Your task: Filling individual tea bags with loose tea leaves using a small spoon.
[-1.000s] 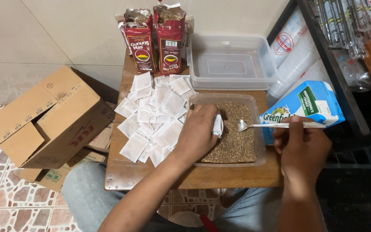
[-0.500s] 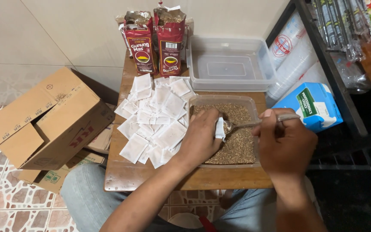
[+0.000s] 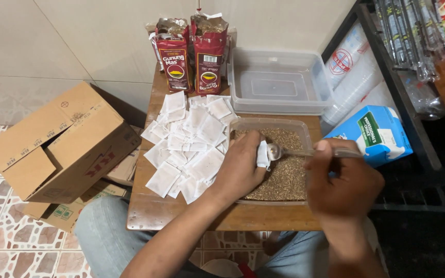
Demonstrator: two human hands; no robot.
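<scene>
On the wooden tabletop (image 3: 150, 216) sits a tub (image 3: 305, 126) of loose tea. Over it, the left hand (image 3: 240, 167) pinches a white sachet (image 3: 262, 154), while the right hand (image 3: 343, 183) has its fingers closed on a spoon (image 3: 284, 151) whose bowl touches the sachet. A pile of sachets (image 3: 189, 139) lies beside the tub.
</scene>
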